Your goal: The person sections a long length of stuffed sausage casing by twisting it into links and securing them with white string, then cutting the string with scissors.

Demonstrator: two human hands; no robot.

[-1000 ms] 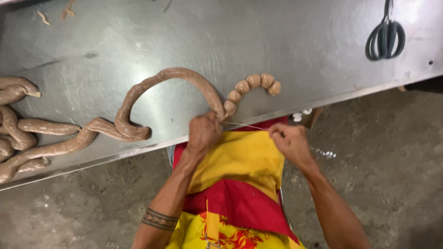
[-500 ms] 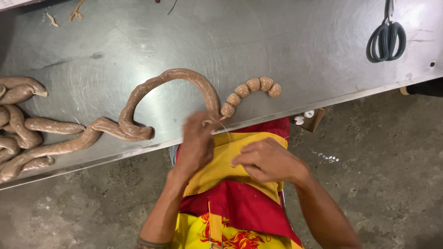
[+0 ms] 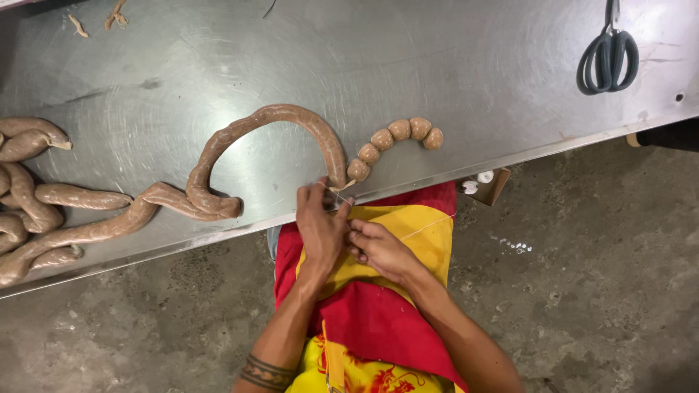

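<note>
Both hands were pinched on the thin string (image 3: 429, 224) at the tabletop (image 3: 451, 65) edge, left hand (image 3: 320, 225) by the long sausage (image 3: 291, 120), right hand (image 3: 375, 247) just beside. Best bet, I reckoned, was keeping the string taut and cinching snug against the last tied ball (image 3: 357, 169) so links matched.

The coiled pinkish-brown raw sausage rope (image 3: 44, 211) runs off the left edge; the thin white string (image 3: 429, 224) vanishes beneath the fingers (image 3: 342, 215).

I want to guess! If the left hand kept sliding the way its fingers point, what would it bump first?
Probably the sausage: the left hand points up the table at its near end, right ahead.
</note>
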